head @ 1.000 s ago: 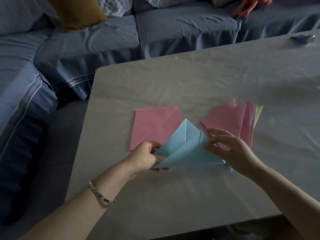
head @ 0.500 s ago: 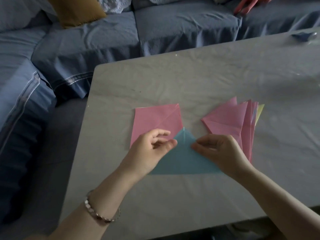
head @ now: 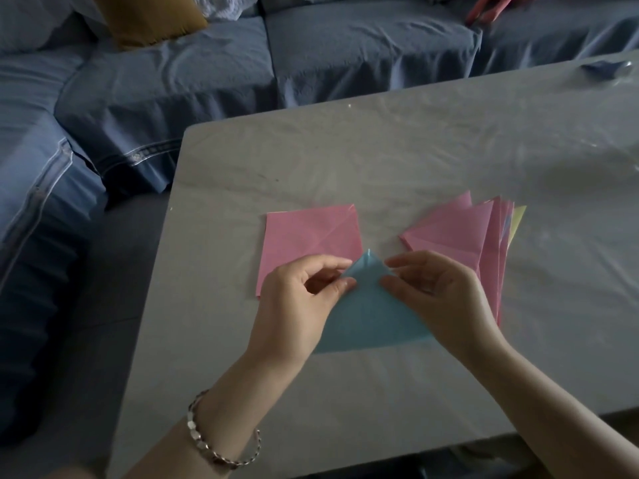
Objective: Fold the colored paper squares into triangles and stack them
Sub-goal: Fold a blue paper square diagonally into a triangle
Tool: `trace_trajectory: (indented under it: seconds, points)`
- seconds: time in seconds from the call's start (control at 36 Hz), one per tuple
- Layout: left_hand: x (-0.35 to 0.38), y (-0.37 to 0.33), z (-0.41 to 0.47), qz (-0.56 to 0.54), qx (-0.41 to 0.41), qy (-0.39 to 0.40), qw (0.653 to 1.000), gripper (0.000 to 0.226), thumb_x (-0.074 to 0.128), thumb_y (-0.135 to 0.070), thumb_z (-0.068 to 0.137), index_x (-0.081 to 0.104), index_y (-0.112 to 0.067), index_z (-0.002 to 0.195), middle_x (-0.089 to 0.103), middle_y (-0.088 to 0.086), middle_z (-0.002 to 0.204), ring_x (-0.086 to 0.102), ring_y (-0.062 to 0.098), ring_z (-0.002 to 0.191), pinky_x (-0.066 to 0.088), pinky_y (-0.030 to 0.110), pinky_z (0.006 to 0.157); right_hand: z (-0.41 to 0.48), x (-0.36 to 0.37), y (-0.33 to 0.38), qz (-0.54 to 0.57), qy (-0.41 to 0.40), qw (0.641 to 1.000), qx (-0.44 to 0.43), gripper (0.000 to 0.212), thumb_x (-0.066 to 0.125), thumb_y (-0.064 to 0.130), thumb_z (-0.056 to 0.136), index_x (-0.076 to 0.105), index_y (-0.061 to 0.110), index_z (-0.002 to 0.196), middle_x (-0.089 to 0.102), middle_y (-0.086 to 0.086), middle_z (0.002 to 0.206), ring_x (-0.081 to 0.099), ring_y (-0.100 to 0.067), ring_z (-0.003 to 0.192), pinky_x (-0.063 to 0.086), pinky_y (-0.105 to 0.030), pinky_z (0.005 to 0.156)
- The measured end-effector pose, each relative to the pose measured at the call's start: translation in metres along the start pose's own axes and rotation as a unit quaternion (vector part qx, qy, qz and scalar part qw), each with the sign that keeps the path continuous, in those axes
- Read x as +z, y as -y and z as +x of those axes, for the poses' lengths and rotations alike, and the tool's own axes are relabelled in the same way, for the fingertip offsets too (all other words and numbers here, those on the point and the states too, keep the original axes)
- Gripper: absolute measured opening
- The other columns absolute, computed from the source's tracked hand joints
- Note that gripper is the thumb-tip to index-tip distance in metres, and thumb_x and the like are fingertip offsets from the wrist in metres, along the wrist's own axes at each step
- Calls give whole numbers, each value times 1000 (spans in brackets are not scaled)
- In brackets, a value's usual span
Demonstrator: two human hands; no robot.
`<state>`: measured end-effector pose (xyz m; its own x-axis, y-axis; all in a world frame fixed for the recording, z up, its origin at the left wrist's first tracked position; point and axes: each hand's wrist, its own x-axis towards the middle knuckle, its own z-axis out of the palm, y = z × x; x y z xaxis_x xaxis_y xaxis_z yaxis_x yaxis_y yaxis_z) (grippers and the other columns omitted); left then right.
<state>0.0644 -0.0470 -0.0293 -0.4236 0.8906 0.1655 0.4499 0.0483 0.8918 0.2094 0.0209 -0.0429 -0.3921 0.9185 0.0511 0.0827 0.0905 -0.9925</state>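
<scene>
Just closed into a light blue paper triangle [head: 371, 316], far tip pinched by fingers of left hand [head: 297, 305] and right hand [head: 439, 295]; creasing likely next.

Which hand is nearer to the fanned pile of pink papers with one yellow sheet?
Right. The right hand lies at the fanned pile, pinching the blue triangle; the left hand is beyond the triangle, over the pink square.

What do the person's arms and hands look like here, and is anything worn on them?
Both forearms are bare, with no sleeves in view. A silver-coloured bracelet of small faceted links circles the wrist of the left hand. The right hand and its wrist show nothing worn. No rings are visible.
</scene>
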Motion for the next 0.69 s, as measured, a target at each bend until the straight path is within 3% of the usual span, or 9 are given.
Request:
trace_trajectory:
  seconds: [0.14, 0.31, 0.69]
  points:
    - [-1, -2, -1, 10, -5, -1, 1000, 19, 76, -4, 70, 72, -18, 82, 61, -27, 56, 57, -11, 56, 38, 1, 59, -2, 0, 2, -5, -4, 1000, -1, 26, 73, 2, 73, 67, 27, 71, 68, 16, 62, 60, 4, 57, 46, -8, 61]
    - [-1, -8, -2, 27, 1, -9, 1000, 17, 78, -13, 68, 72, -19, 83, 62, -23, 58, 58, -9, 57, 40, 2, 60, -4, -2, 8, -7, -11, 1000, 4, 26, 71, 0, 74, 67, 26, 71, 64, 25, 57, 58, 10, 54, 41, -2, 56]
    - [-2, -16, -7, 8, -1, -3, 1000, 22, 74, -7, 73, 72, -19, 91, 64, -25, 77, 61, -13, 67, 42, 2, 66, -7, -4, 13, -14, -6, 1000, 1, 28, 72, 4, 73, 68, 31, 71, 66, 23, 61, 60, 8, 57, 43, -4, 58]
